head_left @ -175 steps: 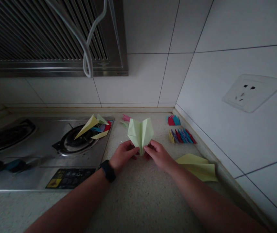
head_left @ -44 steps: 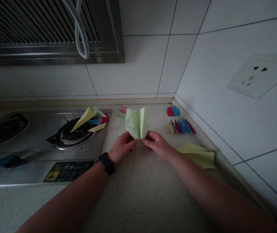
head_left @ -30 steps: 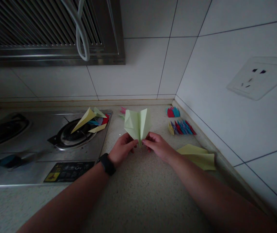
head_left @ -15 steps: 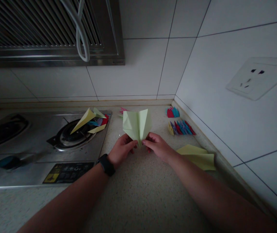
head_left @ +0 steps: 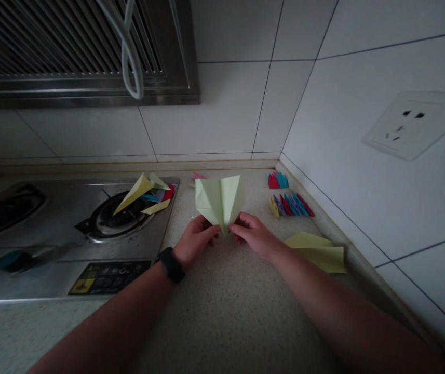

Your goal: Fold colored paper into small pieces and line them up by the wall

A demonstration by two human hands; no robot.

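Observation:
A pale green paper plane is held above the counter, its narrow folded point toward me and its two wings spread apart at the far side. My left hand pinches the left side near the point between thumb and fingers. On the opposite side, my right hand pinches it in the same way. The fingertips behind the paper are partly hidden. A black watch is on my left wrist.
Folded papers, including a yellow paper plane, lie on the gas stove at left. On the counter, small coloured folded pieces stand in a row; another yellow-green folded paper lies beside my right forearm. A range hood overhangs the left.
The wings of the paper plane have spread slightly wider. Both hands keep nearly the same place and grip.

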